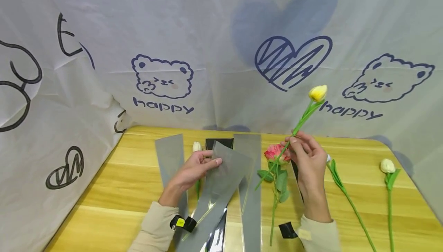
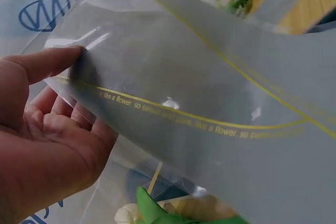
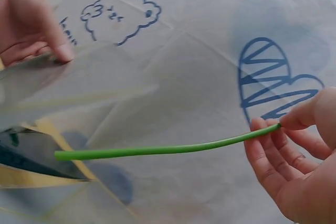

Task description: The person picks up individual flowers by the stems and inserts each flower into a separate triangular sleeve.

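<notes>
My left hand (image 1: 194,169) pinches a grey translucent flower sleeve (image 1: 230,167) by its upper edge, thumb on the near face. Gold lines and small gold lettering run along the sleeve (image 2: 210,77) in the left wrist view. In my right hand (image 1: 308,163), thumb and fingers pinch the green stem of a yellow tulip (image 1: 317,93). The bloom points up and right, above the hand. Below the fingers the stem (image 3: 157,152) slants down toward the sleeve, its lower end bare. A pink rose (image 1: 275,153) with green leaves lies on the table behind the tulip stem.
More grey sleeves (image 1: 254,198) lie on the wooden table (image 1: 114,183), with a black sheet (image 1: 220,143) between them. One white tulip (image 1: 197,146) lies behind the left hand, another (image 1: 387,166) at far right. A further stem (image 1: 356,209) runs beside the right wrist. Behind hangs a printed cloth (image 1: 221,52).
</notes>
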Motion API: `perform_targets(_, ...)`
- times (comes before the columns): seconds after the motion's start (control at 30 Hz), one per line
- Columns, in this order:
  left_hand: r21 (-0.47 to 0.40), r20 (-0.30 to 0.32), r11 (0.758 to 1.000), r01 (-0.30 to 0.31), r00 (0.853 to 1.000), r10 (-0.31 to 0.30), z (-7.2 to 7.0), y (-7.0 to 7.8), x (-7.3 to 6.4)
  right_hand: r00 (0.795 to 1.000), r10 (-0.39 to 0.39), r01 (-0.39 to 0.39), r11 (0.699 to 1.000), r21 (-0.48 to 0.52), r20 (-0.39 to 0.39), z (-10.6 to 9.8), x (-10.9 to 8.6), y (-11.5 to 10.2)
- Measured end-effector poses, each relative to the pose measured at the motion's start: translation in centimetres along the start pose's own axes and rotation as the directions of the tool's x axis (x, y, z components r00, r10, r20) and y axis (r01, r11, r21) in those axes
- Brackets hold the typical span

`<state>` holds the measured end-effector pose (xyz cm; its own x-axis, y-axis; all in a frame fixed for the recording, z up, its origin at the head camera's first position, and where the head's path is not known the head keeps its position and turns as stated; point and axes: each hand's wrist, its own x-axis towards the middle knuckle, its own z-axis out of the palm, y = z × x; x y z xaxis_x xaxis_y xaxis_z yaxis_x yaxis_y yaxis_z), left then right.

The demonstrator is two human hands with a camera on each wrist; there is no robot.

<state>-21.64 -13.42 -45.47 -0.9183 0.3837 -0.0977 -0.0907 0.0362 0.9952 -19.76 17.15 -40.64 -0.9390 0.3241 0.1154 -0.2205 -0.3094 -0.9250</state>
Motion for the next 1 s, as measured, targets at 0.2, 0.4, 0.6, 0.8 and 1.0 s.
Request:
perform_targets(0.2, 0.039, 0.019, 0.998, -0.057, 0.998, 0.056, 0.7, 0.2, 0.2, 0.988, -0.133, 0.143, 0.979, 0.147, -0.076, -0.7, 0.1, -1.5)
perform_targets(0.4, 0.052, 0.021, 0.996, -0.073, 0.997, 0.072, 1.4, 0.4, 0.2, 0.969, -0.211, 0.239, 0.938, 0.25, -0.131, -0.6, -0.2, -2.3)
perform_targets(0.6, 0.087, 0.022, 0.992, -0.091, 0.996, 0.089, 2.2, 0.7, 0.0, 0.947, -0.279, 0.316, 0.889, 0.33, -0.157, -0.6, -0.4, -2.8)
perform_targets(0.8, 0.103, -0.001, 0.987, -0.126, 0.992, 0.127, 3.0, 1.1, 0.0, 0.96, -0.264, 0.281, 0.901, 0.331, -0.096, 0.2, -1.0, -2.3)
perform_targets(1.0, 0.111, -0.029, 0.983, -0.147, 0.988, 0.151, 3.3, 1.7, -0.5, 0.987, -0.157, 0.149, 0.967, 0.205, 0.021, 2.5, -1.5, -0.8)
